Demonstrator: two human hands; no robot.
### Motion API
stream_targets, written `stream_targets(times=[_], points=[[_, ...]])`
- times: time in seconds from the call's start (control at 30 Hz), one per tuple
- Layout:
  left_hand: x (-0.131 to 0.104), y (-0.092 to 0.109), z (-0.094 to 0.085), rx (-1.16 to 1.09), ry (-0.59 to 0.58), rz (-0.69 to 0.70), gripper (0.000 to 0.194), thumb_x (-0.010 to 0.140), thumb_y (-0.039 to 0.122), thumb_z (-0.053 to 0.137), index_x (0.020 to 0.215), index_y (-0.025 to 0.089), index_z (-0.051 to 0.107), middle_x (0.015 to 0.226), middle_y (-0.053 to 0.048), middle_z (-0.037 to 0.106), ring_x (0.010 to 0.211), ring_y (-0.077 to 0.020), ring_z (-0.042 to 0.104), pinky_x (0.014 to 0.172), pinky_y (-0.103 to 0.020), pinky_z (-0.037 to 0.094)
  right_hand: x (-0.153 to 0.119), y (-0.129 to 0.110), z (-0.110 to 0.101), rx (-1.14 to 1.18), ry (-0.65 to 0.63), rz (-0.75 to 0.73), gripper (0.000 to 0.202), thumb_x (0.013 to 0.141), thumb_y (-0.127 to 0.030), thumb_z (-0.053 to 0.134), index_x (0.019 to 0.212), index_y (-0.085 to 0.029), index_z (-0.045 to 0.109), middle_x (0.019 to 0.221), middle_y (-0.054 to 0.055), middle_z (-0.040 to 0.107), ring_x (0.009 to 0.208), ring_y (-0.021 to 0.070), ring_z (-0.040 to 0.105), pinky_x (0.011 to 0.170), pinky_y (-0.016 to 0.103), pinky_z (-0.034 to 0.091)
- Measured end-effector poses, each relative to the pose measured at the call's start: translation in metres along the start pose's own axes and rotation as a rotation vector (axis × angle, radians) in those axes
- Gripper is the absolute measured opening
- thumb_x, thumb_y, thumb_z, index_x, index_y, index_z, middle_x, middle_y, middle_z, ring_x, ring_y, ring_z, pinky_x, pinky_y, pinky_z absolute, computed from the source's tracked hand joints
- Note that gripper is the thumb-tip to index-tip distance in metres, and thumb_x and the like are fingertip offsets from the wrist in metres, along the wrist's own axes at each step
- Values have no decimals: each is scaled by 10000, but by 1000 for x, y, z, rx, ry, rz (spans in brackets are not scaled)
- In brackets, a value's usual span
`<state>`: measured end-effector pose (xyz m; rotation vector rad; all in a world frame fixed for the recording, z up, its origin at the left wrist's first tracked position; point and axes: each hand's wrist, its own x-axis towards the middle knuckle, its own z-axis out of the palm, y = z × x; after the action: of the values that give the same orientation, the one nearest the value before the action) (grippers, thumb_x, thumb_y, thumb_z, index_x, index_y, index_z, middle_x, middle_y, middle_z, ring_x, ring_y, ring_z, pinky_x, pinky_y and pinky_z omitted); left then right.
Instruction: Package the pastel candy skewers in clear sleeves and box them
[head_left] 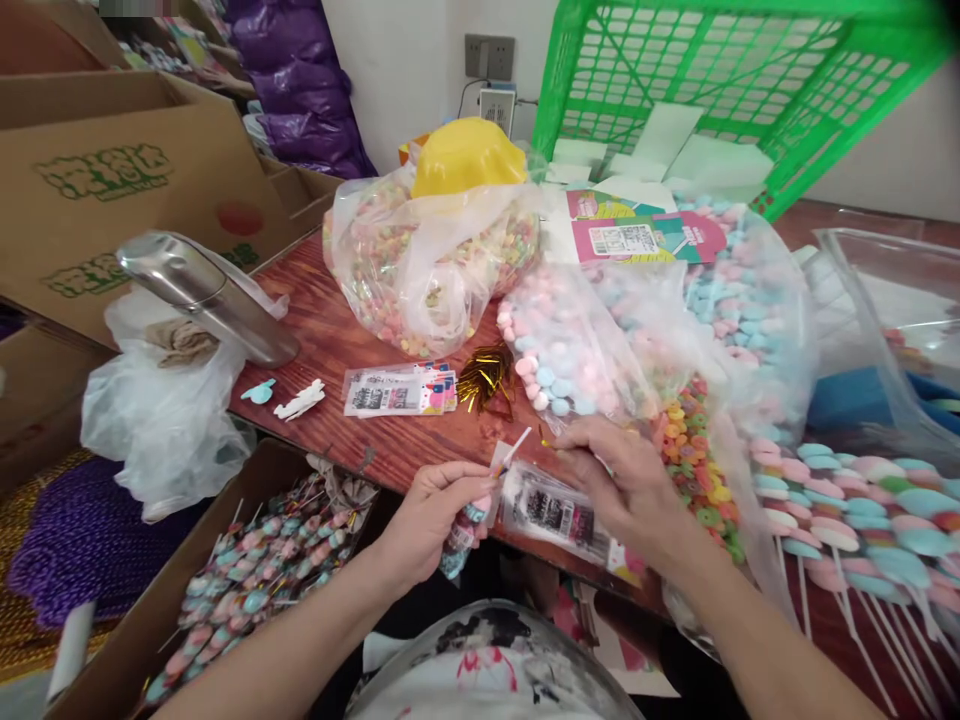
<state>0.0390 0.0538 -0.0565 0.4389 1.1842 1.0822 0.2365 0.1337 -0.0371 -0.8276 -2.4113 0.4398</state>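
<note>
A bagged candy skewer is gripped in my left hand at the table's front edge, its white stick pointing up and right. My right hand is pinched near that stick, with a small piece of gold tie at its fingertips. Clear printed bags lie flat between my hands. Beyond them sits a bunch of gold ties, with more printed bags to its left.
Large bags of candy and marshmallows fill the back. Skewers lie at the right. A steel flask stands left; a box of wrapped skewers is below. A green crate stands behind.
</note>
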Motion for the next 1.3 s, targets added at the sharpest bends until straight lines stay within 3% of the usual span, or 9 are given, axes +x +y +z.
stream_targets(times=[0.07,0.17,0.27,0.47,0.77,0.97,1.03,1.13,1.3], points=[[1,-1,12,28,-46,17,189,658,294,741,673,123,659,540,30,546,379,-60,467,359,-171,344,-8,-21,0,167,98,-61,358,870,-42,425,1149,-211,576,906,56,619,813,165,573,697,285,459],[-1,-4,28,78,-101,84,203,689,283,698,593,126,612,534,32,519,393,-47,447,377,-165,315,-22,-37,12,130,214,-88,431,834,3,403,1145,-208,615,826,51,607,726,157,548,622,276,457],[-4,-8,37,142,-183,114,176,716,266,658,612,133,608,522,33,513,413,-48,434,410,-170,315,-35,-36,20,140,263,-12,440,833,10,403,1122,-220,643,812,47,622,717,150,564,617,270,477],[-7,-16,43,246,-258,149,223,745,339,669,670,138,608,542,32,508,441,-58,426,443,-187,331,-55,-34,9,263,240,66,399,864,-29,426,1141,-221,641,909,60,687,806,158,634,701,286,517],[-12,-16,54,471,-288,376,298,792,362,658,594,141,635,597,6,510,568,-92,454,549,-215,382,-80,-43,22,430,482,342,561,862,-145,561,1392,-230,398,729,-22,639,628,132,605,606,256,521],[-11,-20,66,408,-286,307,296,761,357,682,569,136,636,578,12,497,515,-80,434,501,-214,344,-99,-52,29,584,802,452,315,818,-153,634,1110,-230,547,948,41,647,832,159,634,686,277,549],[-10,-20,70,369,-289,285,279,750,338,690,571,132,633,573,16,495,496,-70,420,484,-209,327,-102,-50,26,528,781,474,210,798,-170,661,995,-213,602,936,47,647,793,153,616,658,263,531],[-11,-20,75,370,-360,290,274,758,326,691,579,124,641,596,8,505,516,-72,446,499,-210,345,-100,-43,16,604,593,541,80,794,-232,668,862,-188,662,809,30,661,680,140,596,603,251,510],[-12,-20,79,442,-435,247,308,751,370,699,580,119,646,613,6,503,478,-63,441,451,-205,334,-99,-29,0,893,273,628,172,790,-338,668,750,-171,663,686,7,666,631,145,613,603,262,513]])
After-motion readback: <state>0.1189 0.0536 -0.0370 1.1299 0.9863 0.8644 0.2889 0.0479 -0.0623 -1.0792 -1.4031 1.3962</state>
